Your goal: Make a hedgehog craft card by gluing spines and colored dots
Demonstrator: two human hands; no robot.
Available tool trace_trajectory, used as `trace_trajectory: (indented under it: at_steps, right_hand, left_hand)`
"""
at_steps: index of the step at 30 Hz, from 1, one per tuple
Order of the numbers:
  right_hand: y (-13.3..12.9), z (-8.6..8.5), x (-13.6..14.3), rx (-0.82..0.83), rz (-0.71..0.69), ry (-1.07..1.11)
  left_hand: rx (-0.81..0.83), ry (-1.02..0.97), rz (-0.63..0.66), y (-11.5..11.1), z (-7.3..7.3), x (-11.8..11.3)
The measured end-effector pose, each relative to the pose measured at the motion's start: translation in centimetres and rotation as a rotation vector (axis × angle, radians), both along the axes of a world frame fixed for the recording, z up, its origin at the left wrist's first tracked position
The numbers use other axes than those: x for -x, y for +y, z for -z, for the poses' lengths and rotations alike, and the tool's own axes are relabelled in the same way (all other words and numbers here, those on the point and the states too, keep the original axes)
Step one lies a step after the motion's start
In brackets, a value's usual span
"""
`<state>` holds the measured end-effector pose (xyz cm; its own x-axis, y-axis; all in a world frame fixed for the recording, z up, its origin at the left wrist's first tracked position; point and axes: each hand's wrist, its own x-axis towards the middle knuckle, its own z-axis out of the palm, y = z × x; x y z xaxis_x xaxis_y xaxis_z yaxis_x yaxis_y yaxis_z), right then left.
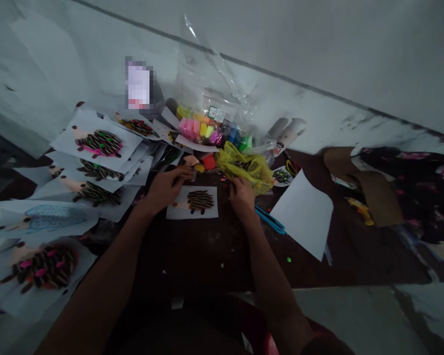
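Observation:
A small white card (pixel 173 210) with a hedgehog of brown spines lies on the dark table between my hands. My left hand (pixel 167 186) is at the card's upper left, its fingers closed near small clay pieces; what they hold, if anything, is too small to make out. To the right of the card, my right hand (pixel 241 196) rests with bent fingers beside a yellow plastic bag (pixel 261 172); its fingertips are near tiny pink bits, and their grip is unclear. Red clay (pixel 208 162) lies just beyond the card.
Hedgehog pictures on paper (pixel 68 138) are stacked at the left. A clear bag of coloured clay (pixel 207 130) leans on the wall. Blue scissors (pixel 270 220) and a white sheet (pixel 307 217) lie at the right, with brown cardboard (pixel 383 199) farther right.

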<state>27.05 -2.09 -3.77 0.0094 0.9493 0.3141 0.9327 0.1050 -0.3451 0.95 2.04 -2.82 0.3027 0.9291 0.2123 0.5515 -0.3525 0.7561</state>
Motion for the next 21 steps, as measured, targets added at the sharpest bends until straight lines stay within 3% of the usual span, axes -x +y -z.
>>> trace_trajectory:
  at_steps: [3, 8, 12, 17, 21]
  right_hand:
    - [-0.2, -0.1, 0.3, -0.016, 0.041, -0.002]
    - [-0.5, -0.3, 1.0, -0.055, 0.016, 0.014]
    - [-0.7, -0.3, 1.5, -0.090, -0.005, 0.027]
    - [-0.7, 0.2, 1.7, -0.142, -0.052, 0.027]
    - [-0.6, 0.8, 1.8, -0.193, -0.093, 0.050]
  left_hand:
    - [-0.029, -0.034, -0.019, -0.2, -0.3, 0.0]
    - [-0.081, -0.001, -0.173, -0.3, -0.3, 0.0]
    - [-0.193, 0.019, -0.189, -0.1, 0.2, -0.1]
    - [-0.116, 0.058, -0.171, -0.2, 0.3, 0.0]
    - [-0.165, 0.072, -0.261, -0.3, 0.3, 0.0]
